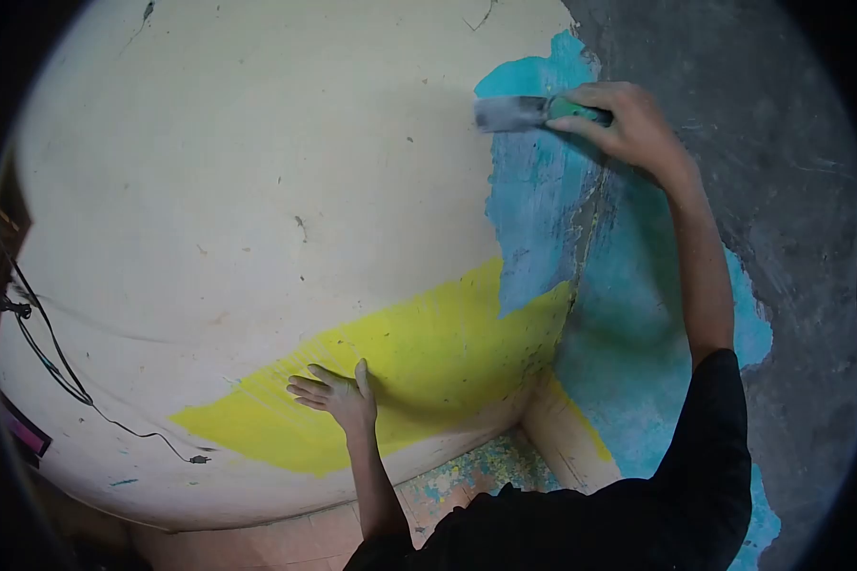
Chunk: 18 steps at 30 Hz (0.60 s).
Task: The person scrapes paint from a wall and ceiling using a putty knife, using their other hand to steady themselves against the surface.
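Note:
My right hand [628,124] is closed around the green handle of a paint scraper [514,114]. The scraper's flat blade, a little blurred, points left and lies over the edge where cream paint [390,143] meets an exposed blue patch [538,209] on the wall. My left hand [343,395] holds nothing; its fingers are spread in front of the yellow painted area [428,343] low on the same wall, with the palm side toward the wall.
The wall corner runs down just right of the blue patch. Beyond it stands a grey wall [781,190] with blue paint remnants. Yellow and blue paint flakes [490,471] litter the tiled floor [305,538]. A black cable [48,352] hangs at the left, its plug [198,460] low against the wall.

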{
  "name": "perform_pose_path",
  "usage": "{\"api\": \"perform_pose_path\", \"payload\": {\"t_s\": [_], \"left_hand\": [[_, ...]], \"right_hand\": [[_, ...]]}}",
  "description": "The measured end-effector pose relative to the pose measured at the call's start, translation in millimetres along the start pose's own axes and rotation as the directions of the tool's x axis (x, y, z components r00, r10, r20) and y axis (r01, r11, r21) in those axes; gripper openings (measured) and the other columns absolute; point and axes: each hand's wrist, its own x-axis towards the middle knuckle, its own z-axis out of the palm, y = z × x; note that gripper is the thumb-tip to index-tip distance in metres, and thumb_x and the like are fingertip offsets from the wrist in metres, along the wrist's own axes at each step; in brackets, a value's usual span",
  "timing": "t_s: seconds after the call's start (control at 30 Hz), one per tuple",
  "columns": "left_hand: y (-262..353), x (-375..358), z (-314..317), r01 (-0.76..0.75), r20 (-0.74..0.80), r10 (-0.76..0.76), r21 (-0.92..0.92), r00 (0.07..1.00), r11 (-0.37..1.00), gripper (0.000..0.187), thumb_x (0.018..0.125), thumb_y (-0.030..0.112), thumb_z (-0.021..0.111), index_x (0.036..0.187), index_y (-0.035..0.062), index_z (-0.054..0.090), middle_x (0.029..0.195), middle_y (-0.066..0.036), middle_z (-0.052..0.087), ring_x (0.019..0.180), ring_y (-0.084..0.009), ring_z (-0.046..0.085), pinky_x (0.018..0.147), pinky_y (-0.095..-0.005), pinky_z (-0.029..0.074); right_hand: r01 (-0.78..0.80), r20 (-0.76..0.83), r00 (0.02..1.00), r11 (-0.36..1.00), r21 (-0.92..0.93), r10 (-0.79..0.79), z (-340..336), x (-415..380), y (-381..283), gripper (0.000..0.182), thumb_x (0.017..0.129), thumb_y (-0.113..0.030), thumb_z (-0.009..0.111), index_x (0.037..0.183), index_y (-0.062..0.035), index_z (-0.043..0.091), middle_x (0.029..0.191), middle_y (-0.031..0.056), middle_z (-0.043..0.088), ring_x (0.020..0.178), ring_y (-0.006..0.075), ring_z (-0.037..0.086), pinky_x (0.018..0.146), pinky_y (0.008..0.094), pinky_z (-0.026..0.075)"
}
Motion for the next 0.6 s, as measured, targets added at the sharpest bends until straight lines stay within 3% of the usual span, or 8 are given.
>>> {"api": "perform_pose_path", "payload": {"t_s": [0.03,0.1,0.17,0.33,0.4,0.6], "left_hand": [[0,0,-1,-0.004,0.001,0.004,0.003,1.000,1.000,0.105,0.092,0.065,0.048,0.153,0.0062,-0.014,0.151,-0.038,-0.020,0.140,-0.0575,-0.018,0.110,-0.0691,-0.005],[0,-1,-2,0.039,0.053,-0.038,-0.015,0.998,0.999,0.105,0.092,0.064,0.049,0.153,0.0081,-0.015,0.151,-0.038,-0.021,0.140,-0.0572,-0.017,0.110,-0.0690,-0.005],[-1,1,-2,0.029,0.045,-0.028,-0.008,0.999,1.000,0.105,0.093,0.064,0.049,0.153,0.0081,-0.015,0.151,-0.038,-0.021,0.140,-0.0570,-0.017,0.110,-0.0690,-0.005],[0,-1,-1,0.025,0.038,-0.024,-0.017,0.999,1.000,0.105,0.093,0.064,0.049,0.153,0.0082,-0.016,0.151,-0.038,-0.022,0.141,-0.0567,-0.018,0.110,-0.0689,-0.005],[-1,0,-1,0.002,0.009,-0.002,-0.011,1.000,1.000,0.105,0.093,0.064,0.048,0.153,0.0073,-0.016,0.151,-0.038,-0.022,0.141,-0.0564,-0.018,0.110,-0.0690,-0.005],[0,-1,-1,0.073,0.068,-0.072,-0.011,0.995,0.997,0.106,0.093,0.064,0.049,0.153,0.0035,-0.015,0.150,-0.039,-0.021,0.141,-0.0565,-0.018,0.110,-0.0689,-0.005]], "right_hand": [[0.046,-0.016,0.999,0.996,-0.078,-0.047,4,-1,-5,0.042,0.084,-0.044,0.070,0.101,-0.0065,0.074,0.095,0.0126,0.072,0.087,0.0348,0.067,0.075,0.0393,0.052],[0.032,0.002,0.999,0.999,-0.032,-0.032,-7,1,-6,0.042,0.083,-0.044,0.071,0.101,-0.0059,0.074,0.093,0.0141,0.071,0.086,0.0359,0.066,0.075,0.0401,0.052],[-0.085,-0.054,0.995,0.995,-0.059,0.081,-14,-5,15,0.042,0.083,-0.043,0.071,0.101,-0.0056,0.073,0.092,0.0162,0.070,0.086,0.0358,0.066,0.074,0.0407,0.051],[-0.104,-0.052,0.994,0.987,-0.123,0.098,-15,-9,10,0.045,0.083,-0.044,0.071,0.103,-0.0040,0.073,0.092,0.0168,0.070,0.083,0.0357,0.066,0.072,0.0409,0.051],[-0.124,-0.059,0.991,0.992,-0.019,0.122,-13,-12,-2,0.047,0.083,-0.045,0.071,0.103,-0.0029,0.073,0.092,0.0168,0.070,0.082,0.0354,0.066,0.071,0.0413,0.051],[-0.197,-0.098,0.976,0.980,0.009,0.196,8,-25,12,0.048,0.083,-0.046,0.070,0.103,-0.0024,0.073,0.095,0.0167,0.071,0.083,0.0350,0.067,0.074,0.0407,0.051]]}}
